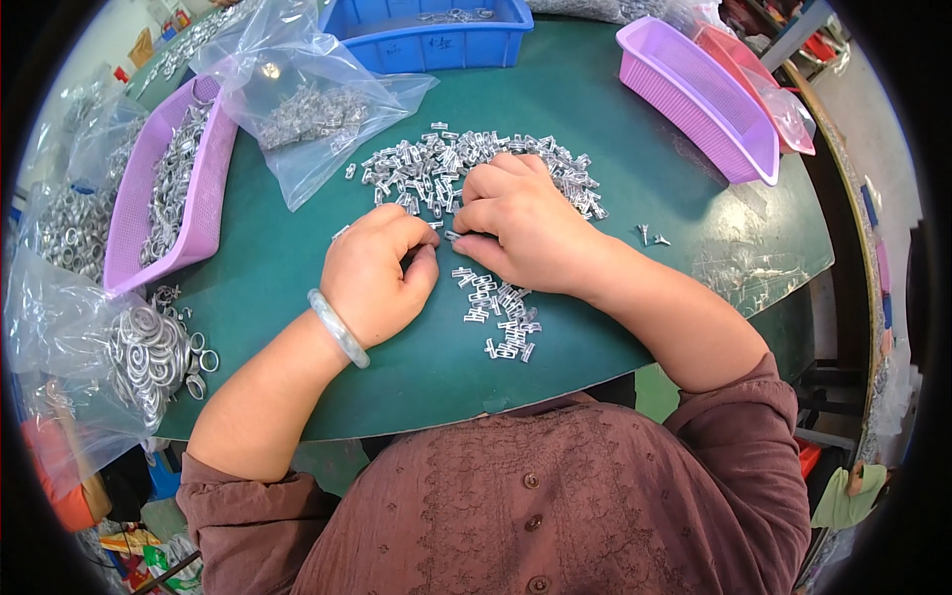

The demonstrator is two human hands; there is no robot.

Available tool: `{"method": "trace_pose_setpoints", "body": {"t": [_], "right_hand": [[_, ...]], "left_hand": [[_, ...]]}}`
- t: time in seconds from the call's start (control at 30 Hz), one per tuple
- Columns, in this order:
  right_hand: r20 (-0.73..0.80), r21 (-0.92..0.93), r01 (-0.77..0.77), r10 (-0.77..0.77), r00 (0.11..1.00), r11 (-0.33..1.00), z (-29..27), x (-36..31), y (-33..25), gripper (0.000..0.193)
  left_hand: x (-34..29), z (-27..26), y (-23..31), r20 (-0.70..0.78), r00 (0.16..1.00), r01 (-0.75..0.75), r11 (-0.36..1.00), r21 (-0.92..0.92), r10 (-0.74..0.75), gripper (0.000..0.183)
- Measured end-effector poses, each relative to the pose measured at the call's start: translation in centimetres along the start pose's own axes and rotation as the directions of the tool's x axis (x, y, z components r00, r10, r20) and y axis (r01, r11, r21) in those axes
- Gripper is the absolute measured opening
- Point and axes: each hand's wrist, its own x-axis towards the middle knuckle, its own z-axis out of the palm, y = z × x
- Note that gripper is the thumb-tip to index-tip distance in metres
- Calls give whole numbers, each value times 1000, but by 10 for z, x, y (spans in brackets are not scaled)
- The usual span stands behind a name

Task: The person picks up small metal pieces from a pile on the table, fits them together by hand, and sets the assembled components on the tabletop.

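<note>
A heap of small clear-and-silver pieces lies on the green tabletop. At its near edge my left hand, with a pale bangle on the wrist, is closed with fingers and thumb curled. A tiny piece shows by its fingertips, near (just left of) my other hand. My right hand reaches over the heap's near side, thumb and finger pinched on a small clear-and-silver piece. Below the hands, a smaller cluster of similar pieces is spread toward me.
To the left stand a pink basket of metal parts, a plastic bag of small pieces and a pile of silver rings. A blue tray is at the back. A purple basket sits back right; two small pieces lie nearer.
</note>
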Motion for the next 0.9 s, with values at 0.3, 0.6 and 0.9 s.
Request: {"method": "trace_pose_setpoints", "body": {"t": [0.3,0.6,0.9], "right_hand": [[1,52,6,-6,1000,999,0,-2,-1,8],[70,108,65,-72,995,992,-10,-1,-3,6],[-25,-87,-22,20,1000,996,-6,2,7,10]], "left_hand": [[0,0,3,19,1000,12,1000,6,-12,10],[0,0,0,50,996,-70,998,2,70,11],[0,0,2,69,994,-88,996,17,87,9]]}}
